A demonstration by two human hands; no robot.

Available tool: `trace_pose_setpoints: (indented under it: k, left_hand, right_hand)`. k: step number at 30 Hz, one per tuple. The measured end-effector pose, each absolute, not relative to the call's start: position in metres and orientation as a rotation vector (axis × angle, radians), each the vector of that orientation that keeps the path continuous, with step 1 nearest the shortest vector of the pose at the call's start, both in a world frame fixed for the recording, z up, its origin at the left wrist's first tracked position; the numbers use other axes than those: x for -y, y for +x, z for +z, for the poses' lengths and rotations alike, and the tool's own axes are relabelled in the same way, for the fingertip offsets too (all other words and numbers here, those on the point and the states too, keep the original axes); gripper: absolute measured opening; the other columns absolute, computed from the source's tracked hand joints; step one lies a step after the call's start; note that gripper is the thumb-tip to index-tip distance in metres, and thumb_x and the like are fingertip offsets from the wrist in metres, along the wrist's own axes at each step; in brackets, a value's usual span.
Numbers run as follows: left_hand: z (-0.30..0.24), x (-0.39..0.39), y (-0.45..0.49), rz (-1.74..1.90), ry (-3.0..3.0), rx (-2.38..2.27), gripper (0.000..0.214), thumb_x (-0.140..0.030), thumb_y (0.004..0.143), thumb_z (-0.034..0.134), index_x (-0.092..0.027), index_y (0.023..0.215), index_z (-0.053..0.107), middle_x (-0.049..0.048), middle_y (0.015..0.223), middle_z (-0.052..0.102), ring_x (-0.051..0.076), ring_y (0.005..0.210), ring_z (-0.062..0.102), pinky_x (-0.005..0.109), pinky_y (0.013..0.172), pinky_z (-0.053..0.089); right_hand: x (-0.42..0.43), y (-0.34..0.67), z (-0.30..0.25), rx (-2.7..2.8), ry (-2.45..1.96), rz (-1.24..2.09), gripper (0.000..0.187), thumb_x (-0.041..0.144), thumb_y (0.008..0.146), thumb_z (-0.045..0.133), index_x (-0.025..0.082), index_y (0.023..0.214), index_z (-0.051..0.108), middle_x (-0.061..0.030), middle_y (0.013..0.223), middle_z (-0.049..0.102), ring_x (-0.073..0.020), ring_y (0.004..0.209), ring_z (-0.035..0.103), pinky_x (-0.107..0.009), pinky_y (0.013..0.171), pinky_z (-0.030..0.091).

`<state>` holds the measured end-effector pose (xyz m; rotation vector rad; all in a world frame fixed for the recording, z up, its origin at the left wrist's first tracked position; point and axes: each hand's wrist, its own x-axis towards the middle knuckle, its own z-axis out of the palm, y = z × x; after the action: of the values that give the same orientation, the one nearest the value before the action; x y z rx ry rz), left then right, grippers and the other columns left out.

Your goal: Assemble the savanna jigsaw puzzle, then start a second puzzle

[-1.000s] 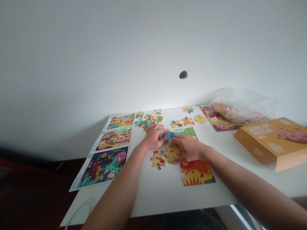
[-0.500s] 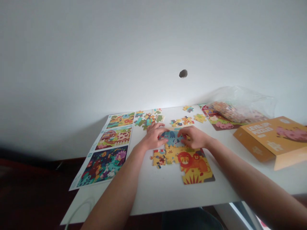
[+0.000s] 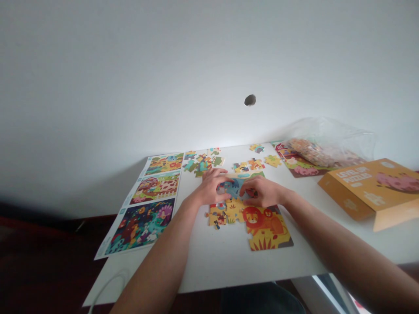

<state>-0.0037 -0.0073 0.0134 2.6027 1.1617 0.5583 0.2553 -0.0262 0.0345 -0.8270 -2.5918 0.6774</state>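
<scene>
A partly joined jigsaw with a lion on yellow ground lies on the white table. At its far edge sits a blue elephant section. My left hand presses on the left side of that section, fingers curled over it. My right hand rests on its right side, fingers bent down onto the pieces. Both hands touch the puzzle; neither lifts a piece clear of the table.
Several loose pieces lie beyond my hands, more of them to the right. A sheet of three picture guides lies at the left. An orange puzzle box and a clear bag of pieces sit at the right.
My right hand moved from the yellow pieces near the lion up to the right side of the blue elephant section. The lion is now uncovered. My left hand stayed put.
</scene>
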Motion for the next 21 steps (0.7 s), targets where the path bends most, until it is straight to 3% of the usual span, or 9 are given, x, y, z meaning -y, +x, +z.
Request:
trace_pose_setpoints:
  k: [15,21]
  left_hand:
    - [0.015,0.008,-0.003,0.499,2.613,-1.154,0.048,-0.042,0.072,0.076,-0.032,0.119,0.069,0.0079,0.138,0.051,0.033,0.131,0.044,0.051,0.114,0.028]
    - [0.013,0.008,-0.004,0.537,2.599,-1.158,0.044,-0.041,0.074,0.073,-0.032,0.117,0.071,0.0077,0.137,0.052,0.033,0.131,0.045,0.05,0.115,0.027]
  right_hand:
    - [0.034,0.245,0.036,2.656,-0.819,0.686,0.014,0.024,0.074,0.07,0.017,0.087,0.071,0.001,0.068,0.061,-0.0106,0.058,0.049,-0.023,0.058,0.036]
    - [0.035,0.241,0.035,2.665,-0.856,0.652,0.02,0.03,0.073,0.072,0.017,0.09,0.072,-0.0007,0.07,0.063,-0.0125,0.061,0.051,-0.024,0.061,0.039]
